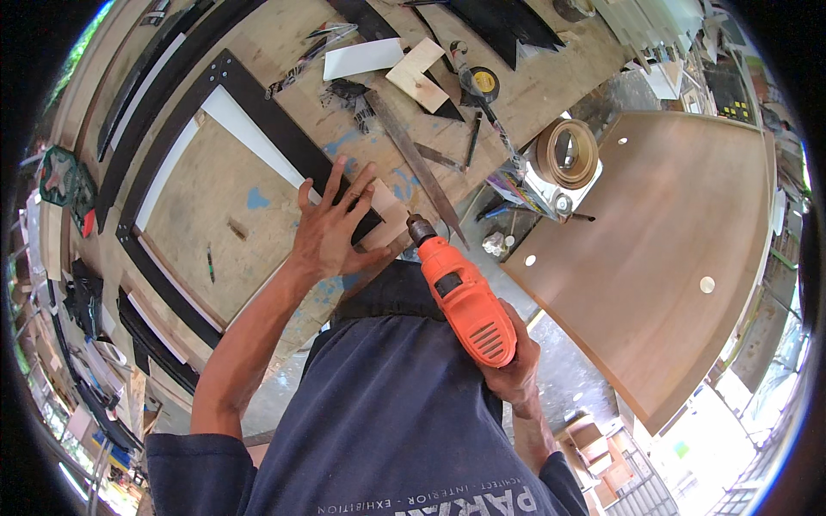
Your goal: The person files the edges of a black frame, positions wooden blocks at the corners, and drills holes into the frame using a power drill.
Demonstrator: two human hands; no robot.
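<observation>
My right hand (pixel 518 365) grips an orange power drill (pixel 469 301) by its handle. The drill's chuck faces the edge of a light wooden block (pixel 390 211) near the bench's front; whether the bit touches the wood cannot be made out. With fingers spread, my left hand (pixel 334 228) presses flat over the end of a black frame (pixel 288 129) and the block beside it. White strips (pixel 258 129) line the inside of the frame, which lies flat on the workbench (pixel 245 202).
Beyond the block are a long dark metal strip (pixel 409 150), an L-shaped wood piece (pixel 417 76), a white offcut (pixel 361 58) and a tape measure (pixel 486 83). To the right, a roll of edging (pixel 568 153) stands near a large wooden panel (pixel 654 232). Black strips (pixel 163 77) lie left.
</observation>
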